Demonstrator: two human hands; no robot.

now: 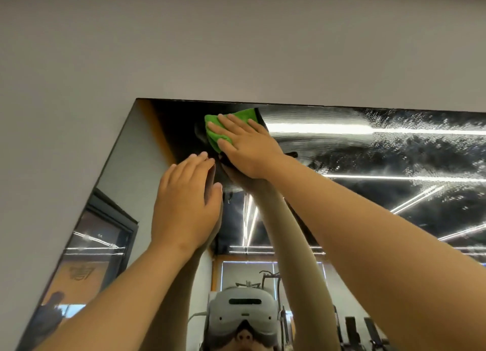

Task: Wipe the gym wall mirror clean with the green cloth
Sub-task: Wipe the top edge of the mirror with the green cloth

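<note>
The wall mirror [394, 193] fills the lower right of the head view, its top left corner high above me. My right hand [247, 145] presses the green cloth [214, 133] flat against the glass just under the mirror's top edge, fingers straight and spread. Most of the cloth is hidden beneath that hand. My left hand [186, 203] rests flat on the glass below and to the left of the cloth, fingers straight and together. Wet spray droplets and smeared streaks cover the glass to the right of the cloth.
A plain grey wall [184, 48] surrounds the mirror above and to the left. The mirror's reflection shows ceiling strip lights, a window, gym equipment and the headset worn on my head.
</note>
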